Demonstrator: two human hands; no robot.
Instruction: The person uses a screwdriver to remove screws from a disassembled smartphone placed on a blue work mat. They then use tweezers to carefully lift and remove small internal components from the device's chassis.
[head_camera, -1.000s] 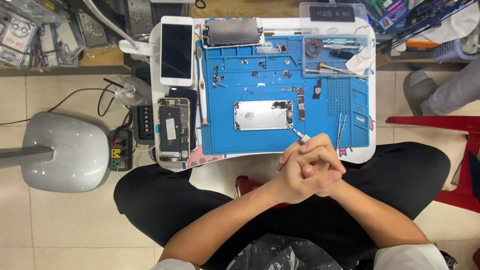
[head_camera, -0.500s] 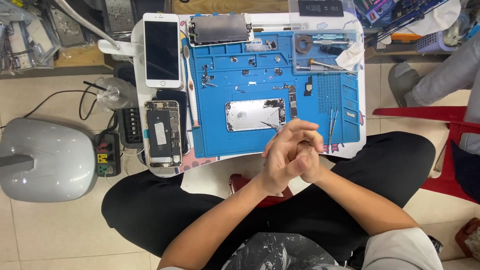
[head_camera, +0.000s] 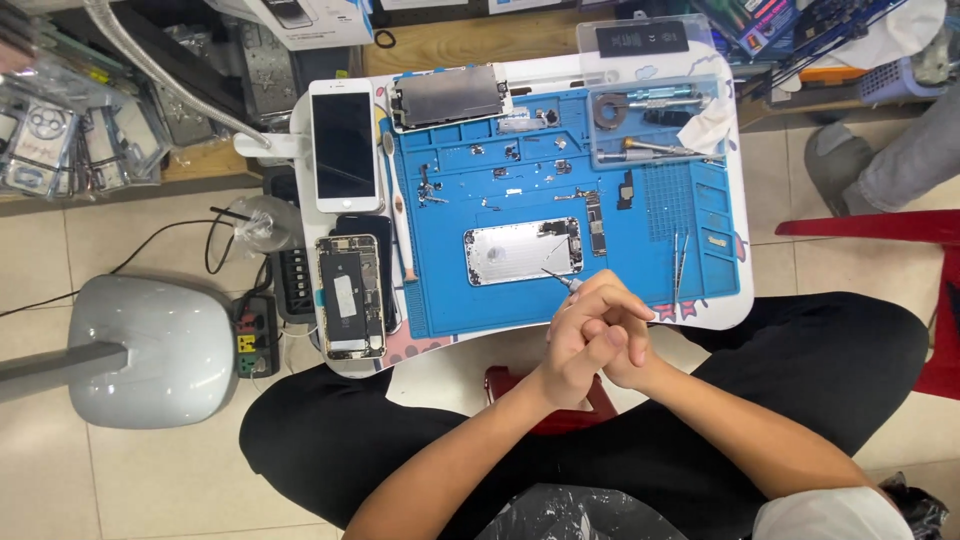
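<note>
While the view sweeps in from the far left of the frame, past the grey lamp base (head_camera: 135, 350) on the floor tiles, the first phone parts appear: a white phone (head_camera: 344, 143) face up at upper left of the small table, and below it an opened phone body (head_camera: 351, 296) with its insides showing. Moving on to centre frame, the blue work mat (head_camera: 455, 300) carries loose screws and small parts, and in its middle lies the silver phone housing (head_camera: 522, 250), flat, inner side up. Just right of centre, the left hand (head_camera: 580, 340) and right hand (head_camera: 622, 345) are clasped together, fingers interlaced, at the table's near edge; a thin screwdriver (head_camera: 560, 279) pokes out of them, its tip over the housing's lower right corner. Which hand actually grips it, I cannot tell. My read: steady the housing with a free hand and keep the tip upright. Further right, tweezers (head_camera: 679, 262) lie on the mat.
</note>
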